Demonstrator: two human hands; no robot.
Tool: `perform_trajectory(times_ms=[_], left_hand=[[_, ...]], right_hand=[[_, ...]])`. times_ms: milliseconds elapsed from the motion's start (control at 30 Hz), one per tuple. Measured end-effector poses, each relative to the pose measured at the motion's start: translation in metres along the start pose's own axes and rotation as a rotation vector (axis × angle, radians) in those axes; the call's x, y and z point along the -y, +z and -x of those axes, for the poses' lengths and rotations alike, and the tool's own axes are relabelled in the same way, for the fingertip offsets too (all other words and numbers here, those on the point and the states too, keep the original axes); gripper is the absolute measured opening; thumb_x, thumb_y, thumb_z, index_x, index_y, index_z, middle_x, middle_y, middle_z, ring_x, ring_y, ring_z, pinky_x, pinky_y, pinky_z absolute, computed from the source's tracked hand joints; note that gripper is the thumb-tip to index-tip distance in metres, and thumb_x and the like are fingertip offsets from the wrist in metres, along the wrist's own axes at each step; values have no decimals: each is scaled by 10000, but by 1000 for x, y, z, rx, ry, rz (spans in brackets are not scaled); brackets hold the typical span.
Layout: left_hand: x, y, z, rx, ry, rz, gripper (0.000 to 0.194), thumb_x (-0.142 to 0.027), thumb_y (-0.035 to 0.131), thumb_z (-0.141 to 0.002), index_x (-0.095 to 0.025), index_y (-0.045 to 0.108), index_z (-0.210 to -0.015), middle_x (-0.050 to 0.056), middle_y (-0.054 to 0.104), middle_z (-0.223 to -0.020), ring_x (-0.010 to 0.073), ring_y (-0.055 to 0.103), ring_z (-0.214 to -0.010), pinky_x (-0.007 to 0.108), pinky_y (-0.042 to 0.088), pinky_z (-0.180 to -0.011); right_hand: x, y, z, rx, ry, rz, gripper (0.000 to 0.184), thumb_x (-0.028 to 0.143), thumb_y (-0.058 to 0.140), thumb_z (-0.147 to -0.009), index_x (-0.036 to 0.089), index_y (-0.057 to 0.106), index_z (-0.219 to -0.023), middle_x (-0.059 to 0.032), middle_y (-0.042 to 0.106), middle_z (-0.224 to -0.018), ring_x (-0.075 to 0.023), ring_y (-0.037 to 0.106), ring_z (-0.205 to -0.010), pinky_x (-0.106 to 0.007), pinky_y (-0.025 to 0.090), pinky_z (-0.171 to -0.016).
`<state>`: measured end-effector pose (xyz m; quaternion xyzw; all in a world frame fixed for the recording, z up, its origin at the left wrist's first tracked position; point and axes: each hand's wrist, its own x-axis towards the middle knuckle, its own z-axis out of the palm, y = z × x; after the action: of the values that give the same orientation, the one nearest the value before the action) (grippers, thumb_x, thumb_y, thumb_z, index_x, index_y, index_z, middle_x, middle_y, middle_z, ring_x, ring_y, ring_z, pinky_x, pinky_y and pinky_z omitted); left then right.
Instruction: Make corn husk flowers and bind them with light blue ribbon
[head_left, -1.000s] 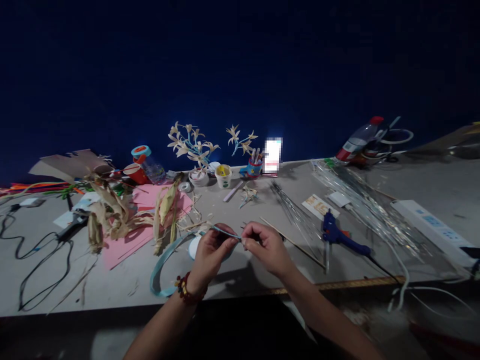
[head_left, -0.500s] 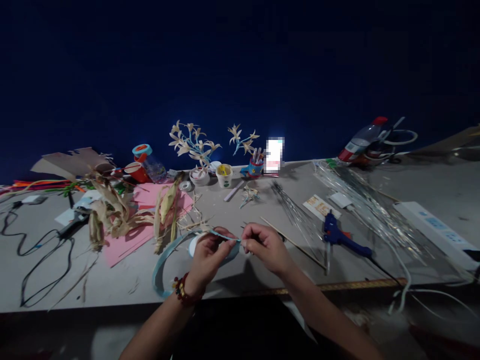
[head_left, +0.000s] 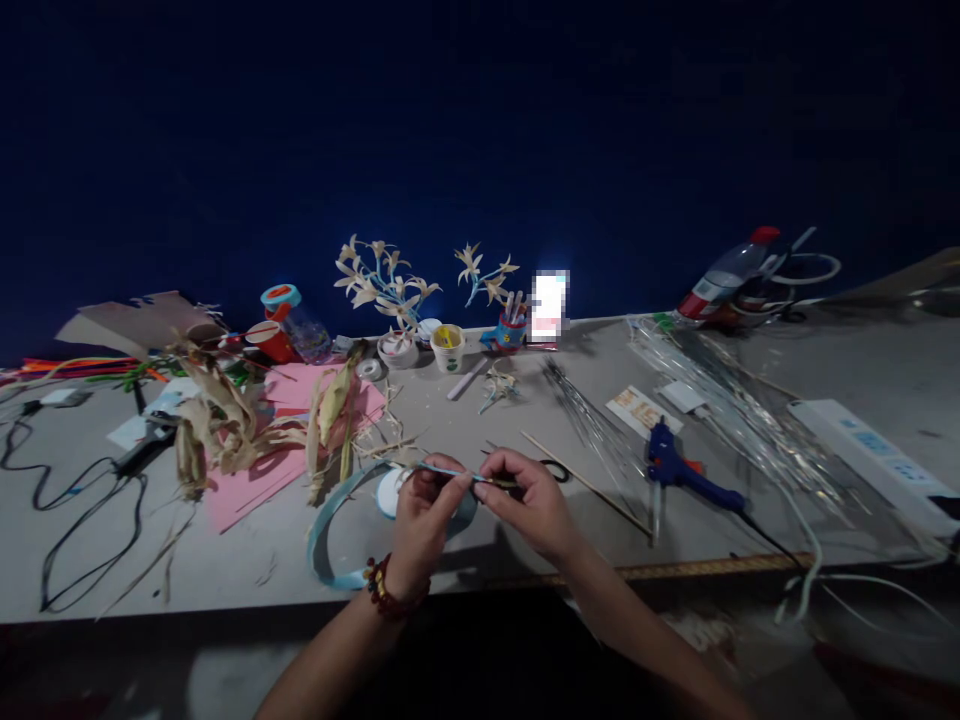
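Note:
My left hand [head_left: 429, 508], with a beaded bracelet at its wrist, pinches a thin blue-wrapped stem [head_left: 448, 470] between thumb and fingers. The fingertips of my right hand [head_left: 529, 503] are closed on the same stem, close to the left thumb. A wide band of light blue tape [head_left: 316, 545] loops over the table left of my left hand. Partly hidden behind that hand lies a round white and blue roll [head_left: 388, 491]. Black-handled scissors [head_left: 556, 470] lie just beyond my right hand, partly covered by it.
Dried corn husks [head_left: 225, 420] and pink paper [head_left: 247, 490] lie left. Husk flowers [head_left: 382, 280] stand at the back beside small tubs [head_left: 448, 350] and a lit phone [head_left: 548, 305]. Right are wires [head_left: 592, 410], a blue glue gun [head_left: 690, 475] and a power strip [head_left: 870, 460].
Both hands have turned slightly, and my right fingers have shifted a little left along the stem, nearer the left thumb. Both keep their pinch. The view has moved slightly.

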<state>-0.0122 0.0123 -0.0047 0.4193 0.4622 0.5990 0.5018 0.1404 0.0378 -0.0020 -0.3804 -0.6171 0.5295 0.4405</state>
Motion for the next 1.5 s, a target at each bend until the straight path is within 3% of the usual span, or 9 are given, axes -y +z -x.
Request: perform_trajectory(times_ms=[333,533,667,1000,1233,1500], left_hand=[[9,7,3,-39,-54,24,219,-346,713,-828,-162,639,-736,-32,524,-647,100,456,-596,216,388,-585],[10,8,3,-4,-54,-4,218,-351,709,-842,-159,646,-761,-28,526,-667,98,440,-607,210,370,-576],[8,8,4,40,-36,-45,238,-367,712,-840,-156,656,-745,-19,533,-655,113,464,-632,218,395,-598],[8,6,5,22,-1,-87,284,-420,701,-831,-148,682,-753,36,603,-724,148,556,-668,246,478,-603],[7,8,8,-45,12,-135,257,-400,709,-829,-152,704,-762,35,645,-703,148,590,-638,238,483,-568],[16,5,10,-33,132,-225,231,-363,654,-891,-176,741,-787,36,692,-749,162,619,-702,266,502,-685]], right_hand=[[-3,-1,5,-2,63,-56,174,321,643,-842,207,555,-744,41,477,-657,-129,425,-611,-245,348,-576],[-3,-4,7,-39,-68,91,123,301,617,-888,206,604,-810,12,578,-730,-151,527,-690,-259,403,-661],[-2,-6,7,-32,-96,90,166,289,575,-913,208,594,-769,15,560,-697,-151,515,-665,-262,393,-642],[-2,-8,7,-10,-3,9,228,372,604,-897,205,597,-741,11,539,-671,-153,488,-647,-260,381,-607],[-7,-6,8,35,157,-243,281,444,698,-832,194,595,-756,30,519,-665,-126,463,-609,-244,368,-578],[-11,-7,10,57,270,-386,275,402,776,-760,185,608,-740,37,563,-619,-114,482,-573,-238,366,-571]])
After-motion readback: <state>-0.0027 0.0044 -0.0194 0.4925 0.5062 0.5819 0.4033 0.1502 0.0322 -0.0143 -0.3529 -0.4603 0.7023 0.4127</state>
